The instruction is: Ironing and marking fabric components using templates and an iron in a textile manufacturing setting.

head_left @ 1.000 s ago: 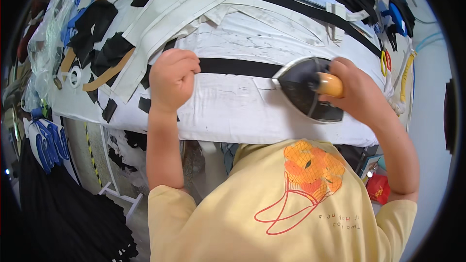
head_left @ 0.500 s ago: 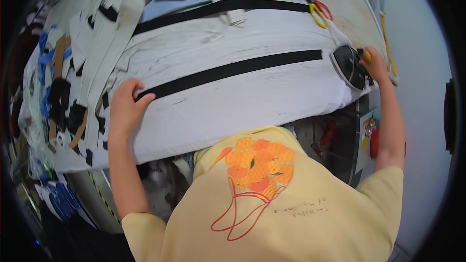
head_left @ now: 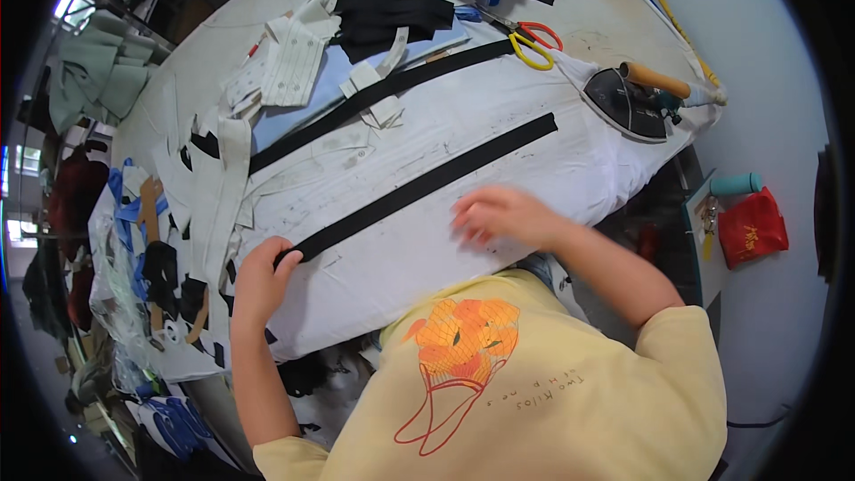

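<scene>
So the black strip (head_left: 423, 185) is lying flat and pretty much straight on the white-covered bench (head_left: 392, 258), long, narrow and plain, slanting from lower left up to the right. Its lower-left end is getting pinched in the left hand's grip (head_left: 261, 283), while the squared-off far end is lying loose. The iron (head_left: 626, 105), dark with a light brown handle, is sitting near that loose end, not touching it, nose pointing roughly left.
</scene>
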Action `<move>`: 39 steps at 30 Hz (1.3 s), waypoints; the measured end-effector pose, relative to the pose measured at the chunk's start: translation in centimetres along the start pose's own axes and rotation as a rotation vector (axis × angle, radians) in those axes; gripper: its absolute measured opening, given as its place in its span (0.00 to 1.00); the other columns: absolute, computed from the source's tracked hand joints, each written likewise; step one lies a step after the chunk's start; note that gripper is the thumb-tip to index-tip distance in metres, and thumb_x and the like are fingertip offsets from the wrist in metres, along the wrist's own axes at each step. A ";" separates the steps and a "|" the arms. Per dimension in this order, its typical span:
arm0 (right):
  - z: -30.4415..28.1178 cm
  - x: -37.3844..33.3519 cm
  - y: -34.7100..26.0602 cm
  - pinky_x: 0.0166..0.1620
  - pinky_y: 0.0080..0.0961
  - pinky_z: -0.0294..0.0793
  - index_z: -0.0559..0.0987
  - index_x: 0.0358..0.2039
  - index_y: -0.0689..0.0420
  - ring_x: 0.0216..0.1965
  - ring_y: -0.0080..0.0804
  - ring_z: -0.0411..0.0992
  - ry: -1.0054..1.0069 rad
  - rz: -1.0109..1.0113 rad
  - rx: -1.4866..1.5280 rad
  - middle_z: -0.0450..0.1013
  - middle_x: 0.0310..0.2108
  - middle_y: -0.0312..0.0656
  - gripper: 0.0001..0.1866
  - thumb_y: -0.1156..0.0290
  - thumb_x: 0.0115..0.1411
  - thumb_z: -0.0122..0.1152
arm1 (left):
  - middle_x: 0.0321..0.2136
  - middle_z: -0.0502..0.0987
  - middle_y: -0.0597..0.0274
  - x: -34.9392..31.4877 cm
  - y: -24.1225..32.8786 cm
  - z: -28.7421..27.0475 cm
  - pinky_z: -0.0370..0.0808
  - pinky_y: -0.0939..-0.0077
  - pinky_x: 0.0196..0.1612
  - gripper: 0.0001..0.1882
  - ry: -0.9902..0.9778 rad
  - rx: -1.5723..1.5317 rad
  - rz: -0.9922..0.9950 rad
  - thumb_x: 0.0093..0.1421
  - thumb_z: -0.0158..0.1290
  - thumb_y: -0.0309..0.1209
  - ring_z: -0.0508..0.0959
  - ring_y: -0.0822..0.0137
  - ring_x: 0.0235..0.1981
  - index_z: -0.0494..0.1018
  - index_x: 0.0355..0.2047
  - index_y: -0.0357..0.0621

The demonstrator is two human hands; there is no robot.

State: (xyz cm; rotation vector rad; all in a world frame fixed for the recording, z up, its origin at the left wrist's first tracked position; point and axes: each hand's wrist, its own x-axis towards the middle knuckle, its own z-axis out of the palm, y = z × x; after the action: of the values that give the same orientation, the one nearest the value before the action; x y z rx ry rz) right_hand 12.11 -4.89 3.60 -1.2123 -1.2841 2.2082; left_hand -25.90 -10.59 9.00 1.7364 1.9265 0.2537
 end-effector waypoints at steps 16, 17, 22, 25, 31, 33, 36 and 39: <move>-9.1 9.9 -9.0 0.31 0.14 0.76 0.75 0.47 0.58 0.27 0.20 0.72 0.347 -0.443 0.516 0.76 0.41 0.41 0.17 0.58 0.69 0.48 | 0.29 0.78 0.56 9.0 -2.2 -4.4 0.72 0.70 0.37 0.11 0.270 -0.092 0.061 0.57 0.57 0.32 0.77 0.62 0.32 0.76 0.35 0.36; -9.7 10.7 -9.3 0.32 0.15 0.77 0.74 0.46 0.58 0.29 0.21 0.73 0.446 -0.309 0.436 0.74 0.39 0.40 0.16 0.58 0.68 0.50 | 0.32 0.78 0.55 10.6 -2.5 -3.3 0.73 0.67 0.39 0.13 0.295 0.092 0.085 0.56 0.58 0.34 0.78 0.58 0.34 0.76 0.36 0.38; -10.2 12.0 -5.9 0.30 0.19 0.78 0.70 0.47 0.60 0.29 0.25 0.73 0.749 -0.247 0.447 0.71 0.37 0.39 0.20 0.57 0.65 0.55 | 0.43 0.77 0.56 15.0 4.2 1.4 0.71 0.60 0.48 0.21 0.314 0.299 0.374 0.50 0.63 0.36 0.76 0.55 0.45 0.75 0.44 0.43; -8.3 11.8 -4.1 0.29 0.19 0.76 0.71 0.46 0.60 0.29 0.22 0.73 0.807 -0.380 0.295 0.70 0.37 0.38 0.16 0.63 0.64 0.58 | 0.42 0.77 0.54 17.2 7.3 4.3 0.70 0.59 0.51 0.25 0.377 0.152 0.508 0.47 0.64 0.35 0.75 0.53 0.46 0.73 0.47 0.43; -6.5 9.6 -4.1 0.32 0.19 0.74 0.73 0.47 0.57 0.30 0.22 0.72 0.813 -0.471 -0.065 0.70 0.39 0.37 0.14 0.71 0.61 0.58 | 0.30 0.77 0.58 19.4 7.6 5.1 0.69 0.58 0.44 0.18 0.301 0.182 0.484 0.44 0.65 0.32 0.75 0.52 0.37 0.77 0.37 0.43; -6.3 9.2 -4.1 0.34 0.20 0.74 0.73 0.46 0.56 0.33 0.23 0.72 0.809 -0.486 -0.138 0.70 0.41 0.38 0.14 0.72 0.60 0.59 | 0.29 0.76 0.57 19.4 7.5 5.1 0.70 0.61 0.44 0.14 0.233 0.170 0.483 0.47 0.63 0.32 0.75 0.55 0.36 0.77 0.34 0.41; -3.9 8.4 -6.2 0.48 0.29 0.72 0.71 0.51 0.56 0.51 0.34 0.68 0.745 -0.706 -0.501 0.65 0.53 0.44 0.23 0.68 0.56 0.65 | 0.31 0.75 0.55 19.4 7.8 2.1 0.67 0.60 0.51 0.08 0.085 -0.223 0.402 0.50 0.60 0.32 0.75 0.54 0.37 0.78 0.30 0.42; -0.7 7.9 -10.8 0.62 0.40 0.59 0.65 0.60 0.56 0.62 0.48 0.59 0.683 -1.065 -0.839 0.60 0.61 0.49 0.42 0.54 0.48 0.72 | 0.49 0.74 0.58 16.7 10.4 -3.1 0.65 0.68 0.56 0.07 0.116 -0.632 0.583 0.55 0.59 0.30 0.72 0.63 0.52 0.78 0.32 0.41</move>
State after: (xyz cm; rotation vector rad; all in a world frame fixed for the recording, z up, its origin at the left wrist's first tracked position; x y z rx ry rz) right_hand 6.52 6.33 8.28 -0.9555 -1.9038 0.4482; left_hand -18.96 7.82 12.26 1.7905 1.1580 1.0634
